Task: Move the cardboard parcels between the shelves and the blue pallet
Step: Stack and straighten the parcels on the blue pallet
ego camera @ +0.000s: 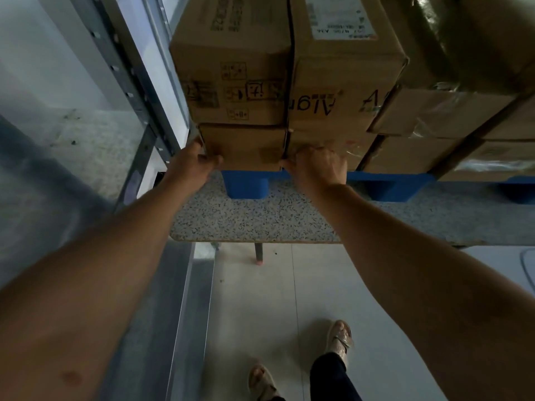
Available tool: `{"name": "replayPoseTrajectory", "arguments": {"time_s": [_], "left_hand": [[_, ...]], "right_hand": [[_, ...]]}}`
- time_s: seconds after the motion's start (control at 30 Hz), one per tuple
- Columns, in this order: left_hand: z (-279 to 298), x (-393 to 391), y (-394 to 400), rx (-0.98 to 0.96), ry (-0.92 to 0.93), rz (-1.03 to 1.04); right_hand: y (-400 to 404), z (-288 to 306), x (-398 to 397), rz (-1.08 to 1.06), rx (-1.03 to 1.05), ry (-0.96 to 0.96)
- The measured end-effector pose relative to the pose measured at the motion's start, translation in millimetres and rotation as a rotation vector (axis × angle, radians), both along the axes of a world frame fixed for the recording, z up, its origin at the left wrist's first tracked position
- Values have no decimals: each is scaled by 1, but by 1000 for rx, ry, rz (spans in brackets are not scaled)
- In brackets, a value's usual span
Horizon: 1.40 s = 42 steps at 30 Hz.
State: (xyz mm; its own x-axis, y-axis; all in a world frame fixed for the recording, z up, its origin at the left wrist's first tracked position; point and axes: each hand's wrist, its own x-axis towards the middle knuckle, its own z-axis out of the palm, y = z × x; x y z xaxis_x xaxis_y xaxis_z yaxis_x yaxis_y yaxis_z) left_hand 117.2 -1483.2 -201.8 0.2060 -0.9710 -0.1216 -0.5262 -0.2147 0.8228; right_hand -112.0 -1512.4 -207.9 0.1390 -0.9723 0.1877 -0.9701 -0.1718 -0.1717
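at the left end of a stacked blue pallet, the left hand (pixel 194 161) curls round the left front corner of the bottom cardboard parcel (pixel 244 146), thumb on its front face, while the right hand (pixel 318 166) grips the parcel's right front corner, fingers tucked into the gap beside the neighbouring tape-wrapped parcel (pixel 344 146). the gripped parcel sits on the deck of the blue pallet (pixel 246 183), lowest in its column, with a larger carton printed with handling symbols (pixel 234 79) resting directly on top of it. just to the right, touching that carton, stands a box lettered "algr" upside down and bearing a white label (pixel 344 70). more brown parcels (pixel 434 114), some under clear film, fill the pallet further right. the pallet's feet stand on a speckled grey surface (pixel 254 221) with a rounded front corner. a grey metal shelf upright (pixel 136 91) with punched holes runs along the left, close beside the stack. below, on the pale tiled floor (pixel 254 299), the person's feet in light sandals (pixel 340 337) are visible, one dark trouser leg above them.
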Motion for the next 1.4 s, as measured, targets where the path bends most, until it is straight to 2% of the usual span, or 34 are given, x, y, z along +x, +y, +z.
{"name": "replayPoseTrajectory", "arguments": {"time_s": [0.3,0.57,0.7,0.83,0.93,1.0,1.07,1.2,1.4], "left_hand": [[-2,-1,-10,27,179,14],[-5,-3,-11,74,224,42],[0,-9,-1,46,118,33],[2,-31,22,2,-88,177],[3,-58,33,-46,-122,134],[5,-79,34,-29,-212,143],[4,-102,31,19,-199,182],[-1,-156,22,103,-268,74],[3,-234,-3,-16,-460,42]], "right_hand": [[-2,1,4,-12,40,61],[-3,-4,7,-18,81,67],[12,5,-6,-22,-8,1],[25,9,-37,-75,33,92],[30,12,-66,-112,55,145],[31,14,-88,-147,66,136],[31,14,-112,-178,70,143],[26,13,-152,-203,61,148],[8,8,-181,-135,-6,104]]}}
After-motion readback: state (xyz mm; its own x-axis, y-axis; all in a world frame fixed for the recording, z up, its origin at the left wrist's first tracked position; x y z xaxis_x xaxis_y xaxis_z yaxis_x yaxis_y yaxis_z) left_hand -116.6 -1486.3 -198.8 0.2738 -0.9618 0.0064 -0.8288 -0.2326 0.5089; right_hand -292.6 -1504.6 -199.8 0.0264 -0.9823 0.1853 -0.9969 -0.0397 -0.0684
